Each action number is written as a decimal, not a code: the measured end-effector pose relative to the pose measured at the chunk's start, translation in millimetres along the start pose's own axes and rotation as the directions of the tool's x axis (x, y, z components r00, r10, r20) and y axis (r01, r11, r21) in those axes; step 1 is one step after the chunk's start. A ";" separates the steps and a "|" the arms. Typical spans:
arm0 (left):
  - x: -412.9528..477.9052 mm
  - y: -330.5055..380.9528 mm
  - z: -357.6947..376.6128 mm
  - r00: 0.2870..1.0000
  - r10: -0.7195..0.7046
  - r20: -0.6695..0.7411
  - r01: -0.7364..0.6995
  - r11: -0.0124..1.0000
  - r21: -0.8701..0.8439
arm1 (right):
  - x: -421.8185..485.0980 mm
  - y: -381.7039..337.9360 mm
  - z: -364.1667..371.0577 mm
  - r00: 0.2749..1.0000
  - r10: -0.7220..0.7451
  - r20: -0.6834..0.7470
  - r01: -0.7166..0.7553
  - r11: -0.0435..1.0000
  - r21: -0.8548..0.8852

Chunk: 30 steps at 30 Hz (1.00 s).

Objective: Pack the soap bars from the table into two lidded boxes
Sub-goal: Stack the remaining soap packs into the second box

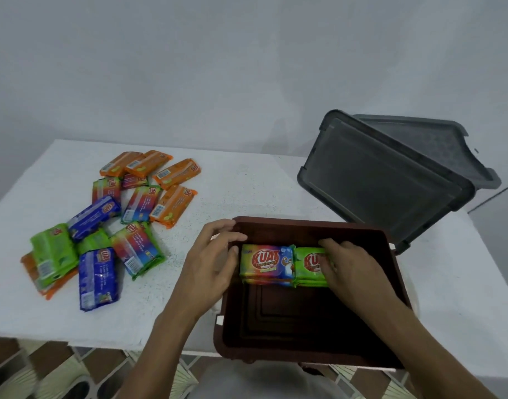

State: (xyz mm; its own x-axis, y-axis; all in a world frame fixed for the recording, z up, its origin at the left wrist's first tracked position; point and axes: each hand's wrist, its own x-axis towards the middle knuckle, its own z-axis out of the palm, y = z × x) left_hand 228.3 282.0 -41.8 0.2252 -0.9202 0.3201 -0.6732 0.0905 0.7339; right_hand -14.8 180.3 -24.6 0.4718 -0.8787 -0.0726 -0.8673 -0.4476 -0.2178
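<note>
Now the right hand [351, 263] grips the green soap bar [306, 267]; the left hand [209, 263], fingers relaxed, presses the multicoloured soap bar [265, 262]; uneven pushing could topple both.

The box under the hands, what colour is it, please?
The box is dark brown; head view.
</note>
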 end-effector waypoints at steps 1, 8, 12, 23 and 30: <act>-3.5 -3.2 -3.1 1.000 -0.007 -0.003 0.007 1.000 0.012 | 2.4 -9.4 -3.7 0.999 -0.026 -0.031 0.027 0.999 0.021; -43.4 -45.3 -49.0 0.979 -0.160 -0.125 0.177 0.973 0.148 | 28.7 -97.6 -16.9 0.901 -0.369 -0.228 0.400 0.910 0.109; -66.4 -71.0 -80.4 0.897 -0.319 -0.305 0.399 0.883 0.249 | 44.7 -155.5 0.8 0.831 -0.533 -0.160 0.553 0.823 0.130; -57.7 -128.5 -131.9 0.723 -0.642 -0.255 0.640 0.485 0.596 | 96.1 -269.1 81.8 0.590 -0.664 0.460 0.721 0.689 0.070; -55.8 -147.2 -129.5 0.739 -0.631 -0.235 0.634 0.535 0.558 | 100.3 -277.8 92.2 0.568 -0.696 0.439 0.783 0.622 -0.027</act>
State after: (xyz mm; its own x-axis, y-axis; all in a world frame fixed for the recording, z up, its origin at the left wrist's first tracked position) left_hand 406.1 369.3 -90.1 0.7567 -0.6481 -0.0859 -0.6107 -0.7476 0.2610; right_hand 288.1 231.8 -61.1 0.9416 -0.1147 -0.3166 -0.1741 -0.9706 -0.1662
